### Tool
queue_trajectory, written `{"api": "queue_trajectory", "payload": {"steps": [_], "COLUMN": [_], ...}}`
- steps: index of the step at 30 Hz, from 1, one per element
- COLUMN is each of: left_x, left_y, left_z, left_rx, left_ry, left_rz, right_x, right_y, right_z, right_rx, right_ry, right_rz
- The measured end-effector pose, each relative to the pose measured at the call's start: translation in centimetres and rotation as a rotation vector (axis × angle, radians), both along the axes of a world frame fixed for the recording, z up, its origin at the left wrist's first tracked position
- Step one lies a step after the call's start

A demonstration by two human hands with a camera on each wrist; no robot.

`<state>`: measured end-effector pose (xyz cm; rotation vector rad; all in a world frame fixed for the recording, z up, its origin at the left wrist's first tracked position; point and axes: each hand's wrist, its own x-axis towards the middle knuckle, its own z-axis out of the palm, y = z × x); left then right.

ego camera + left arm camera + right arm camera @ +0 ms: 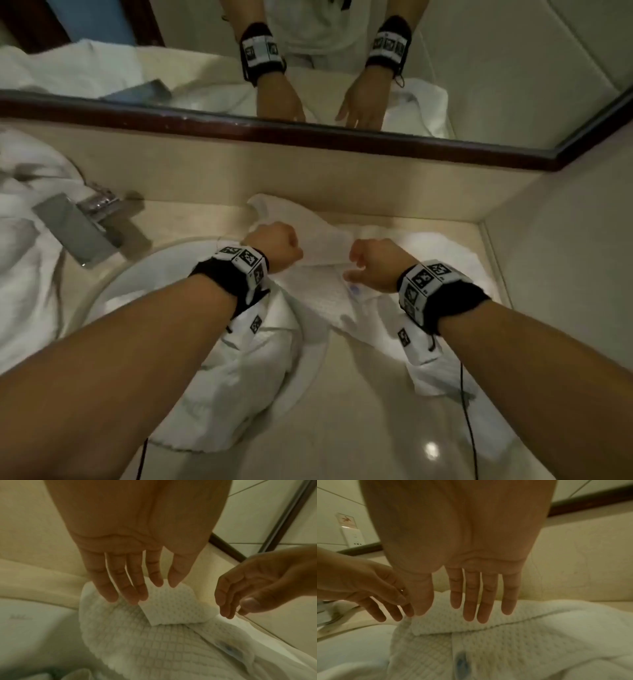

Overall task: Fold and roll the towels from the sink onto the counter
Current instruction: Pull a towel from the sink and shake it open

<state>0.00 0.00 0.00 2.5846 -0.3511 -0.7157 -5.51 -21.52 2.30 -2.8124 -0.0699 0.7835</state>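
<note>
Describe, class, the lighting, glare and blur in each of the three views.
Head view: dim, warm light, a glare spot on the counter, straight edges bowed by the wide lens. Left wrist view: the towel weave is fairly sharp, the edges soft. Right wrist view: dim and yellowish, the foreground towel blurred.

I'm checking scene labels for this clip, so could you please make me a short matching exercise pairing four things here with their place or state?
Things:
1. towel
2. faucet
3. left hand
4. mirror

Places or states:
A. on the wall behind the counter
B. open, fingers straight, over the towel
C. white waffle weave, spread across the sink edge and counter
D. metal, at the sink's far left rim

Pairs: 1-C, 2-D, 3-B, 4-A
</note>
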Motion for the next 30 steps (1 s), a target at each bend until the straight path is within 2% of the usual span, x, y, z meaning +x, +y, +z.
{"api": "queue_trajectory", "payload": {"steps": [5, 10, 16, 22, 30], "left_x": [0.0, 0.3, 0.6, 1.0, 0.6], "left_y": [-0.1, -0.6, -2.3, -3.6, -4.1], "left_z": [-2.6, -3.6, -3.0, -0.3, 0.3], "left_rx": [0.085, -0.063, -0.170, -0.413, -0.555], "left_ry": [0.000, -0.003, -0.077, -0.118, -0.202], "left_rz": [0.116, 0.213, 0.216, 0.335, 0.285], "right_x": [1.1, 1.9, 2.2, 2.7, 2.6], "right_y": [0.4, 0.9, 2.0, 2.2, 2.3], "right_z": [-2.6, -3.3, -3.2, -2.2, -1.0], "right_rx": [-0.037, 0.057, 0.196, 0.211, 0.265], "right_ry": [0.069, 0.039, -0.105, -0.285, -0.436], "right_rz": [0.049, 0.012, 0.008, -0.145, -0.182]}}
